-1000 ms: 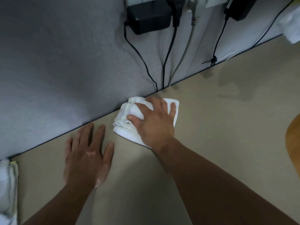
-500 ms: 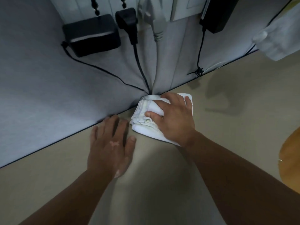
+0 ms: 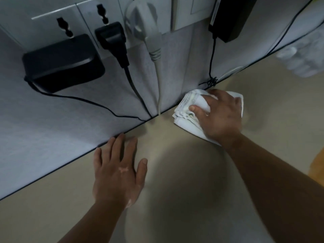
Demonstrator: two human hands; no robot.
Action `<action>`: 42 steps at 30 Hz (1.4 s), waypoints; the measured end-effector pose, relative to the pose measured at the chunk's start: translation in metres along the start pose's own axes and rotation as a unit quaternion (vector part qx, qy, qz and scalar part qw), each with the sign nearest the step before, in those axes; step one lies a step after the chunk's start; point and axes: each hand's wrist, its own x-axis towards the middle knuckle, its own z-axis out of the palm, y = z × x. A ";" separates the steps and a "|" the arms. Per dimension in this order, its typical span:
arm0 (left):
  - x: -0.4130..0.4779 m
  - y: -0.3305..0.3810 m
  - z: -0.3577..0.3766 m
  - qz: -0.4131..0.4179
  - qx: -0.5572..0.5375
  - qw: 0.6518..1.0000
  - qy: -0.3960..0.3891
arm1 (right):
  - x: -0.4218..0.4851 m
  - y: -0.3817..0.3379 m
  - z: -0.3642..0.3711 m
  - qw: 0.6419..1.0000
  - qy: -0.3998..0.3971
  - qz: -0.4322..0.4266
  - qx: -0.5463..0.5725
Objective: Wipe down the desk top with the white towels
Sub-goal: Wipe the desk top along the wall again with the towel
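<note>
Nearest, left hand [image 3: 119, 171] flat on the surface [image 3: 175, 199], fingers spread wide, holding nothing, fingertips just short of the partition [image 3: 52, 130] edge. Farther along that edge, right hand [image 3: 220, 116] pressed palm-down on the towel [image 3: 184, 109], fingers curled over its folded top, towel pinned to the surface and touching the partition foot. Changed within the last second: towel and right hand slid rightward along the partition, from left of the cords [image 3: 140, 100] to right of them, now just below the knotted cord [image 3: 212, 81]; left hand shifted the same way, trailing behind. Meaning, as a judgement: back strip along the partition being wiped in one pass, stretch behind the towel probably done, stretch toward the second towel [image 3: 305, 58] still to do. Beyond, above the partition base: sockets with a black adapter [image 3: 61, 65], black plug [image 3: 112, 39] and grey plug [image 3: 145, 20]. Second towel blurred at far right, against the partition. No containers in view.
</note>
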 end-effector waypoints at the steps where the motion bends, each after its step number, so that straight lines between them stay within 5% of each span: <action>1: 0.000 0.000 0.000 -0.001 0.000 1.000 -0.002 | -0.005 -0.011 0.001 0.999 0.005 0.033 0.002; 4: 0.000 0.000 -0.001 -0.001 0.000 1.000 0.002 | -0.027 -0.041 0.000 0.996 0.020 0.080 0.037; 10: 0.000 0.002 -0.004 0.005 0.012 1.000 0.003 | -0.083 -0.086 0.001 0.998 -0.039 -0.042 0.035; 14: -0.001 0.003 -0.004 0.006 0.006 1.000 0.022 | -0.073 -0.050 -0.001 0.994 -0.011 -0.101 0.033; 22: 0.000 0.005 -0.003 -0.003 -0.004 1.000 0.019 | -0.015 0.032 -0.014 0.998 -0.016 0.051 -0.023; 32: -0.001 0.002 -0.002 0.011 -0.014 1.000 0.024 | -0.018 0.008 -0.018 0.988 -0.045 0.145 -0.017; 42: -0.003 0.001 -0.001 0.039 0.003 0.997 0.067 | -0.185 -0.077 -0.032 0.998 -0.025 0.062 0.023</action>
